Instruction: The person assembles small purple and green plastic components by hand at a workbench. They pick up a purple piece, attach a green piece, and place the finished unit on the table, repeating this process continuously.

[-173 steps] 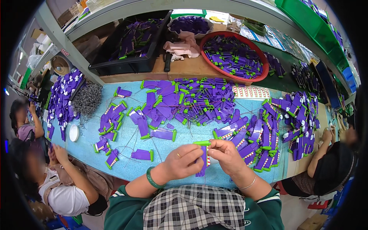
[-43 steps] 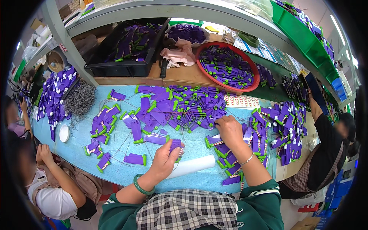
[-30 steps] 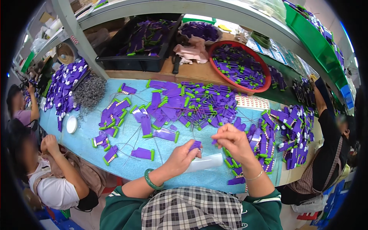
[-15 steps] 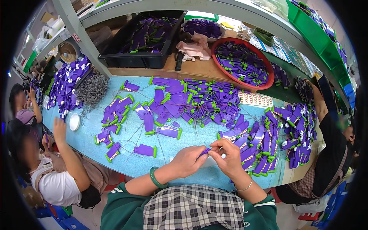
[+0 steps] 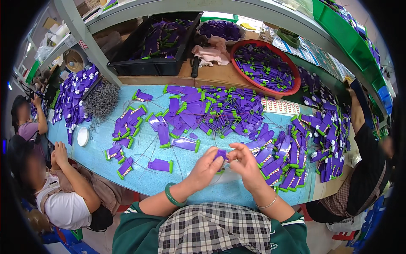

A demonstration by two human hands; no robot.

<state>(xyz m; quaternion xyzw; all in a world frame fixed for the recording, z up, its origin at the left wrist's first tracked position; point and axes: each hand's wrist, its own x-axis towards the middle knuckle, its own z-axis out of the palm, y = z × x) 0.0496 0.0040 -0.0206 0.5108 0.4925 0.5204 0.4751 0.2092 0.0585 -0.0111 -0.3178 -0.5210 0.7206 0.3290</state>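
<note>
My left hand (image 5: 204, 170), with a green bangle at the wrist, pinches a small purple plastic piece (image 5: 220, 155) with a bit of green below it. At the right edge of that piece, the thumb and forefinger of my right hand (image 5: 246, 166) are closed together; what lies between their tips is too small to make out. Both hands are raised over the near edge of the blue tabletop (image 5: 135, 173). A flat purple strip with a green end (image 5: 160, 165) rests to the left of my hands, and a longer purple strip (image 5: 185, 144) lies beyond them.
A heap of purple and green parts (image 5: 228, 110) covers the table's middle; another pile (image 5: 292, 156) lies at right. Behind stand a black crate (image 5: 148, 67) and a red basin (image 5: 298, 80). A white dish (image 5: 83, 136) sits left. Co-workers sit at both sides.
The purple piece has been raised and turned so its broad face shows. My right fingers have shifted up. The left co-worker's raised hand has come down to meet the other one.
</note>
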